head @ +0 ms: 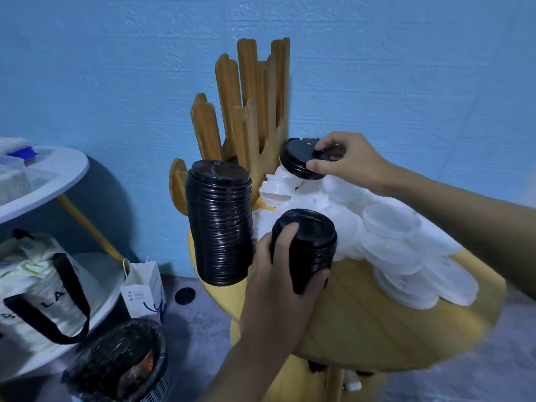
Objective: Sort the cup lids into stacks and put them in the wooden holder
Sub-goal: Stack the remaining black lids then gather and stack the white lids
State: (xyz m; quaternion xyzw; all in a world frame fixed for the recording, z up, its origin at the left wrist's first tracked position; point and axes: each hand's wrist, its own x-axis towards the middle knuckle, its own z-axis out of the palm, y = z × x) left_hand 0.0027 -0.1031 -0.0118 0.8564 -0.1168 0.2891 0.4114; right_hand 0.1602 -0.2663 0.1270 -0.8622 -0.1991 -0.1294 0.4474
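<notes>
My left hand (278, 274) grips a short stack of black lids (307, 242) just above the round wooden table (377, 323). My right hand (345, 161) pinches a few black lids (298, 159) by the rim, lifted over a heap of white and clear lids (391, 236). A tall stack of black lids (220, 224) stands at the table's left edge. Behind it rises the wooden holder (246, 111), its slots showing no lids.
One black lid (184, 295) lies on the floor beside a small paper bag (145, 288). A black-lined bin (124, 364) stands at bottom left. A white two-tier table (46, 175) holds a tote bag (40, 291). The blue wall is close behind.
</notes>
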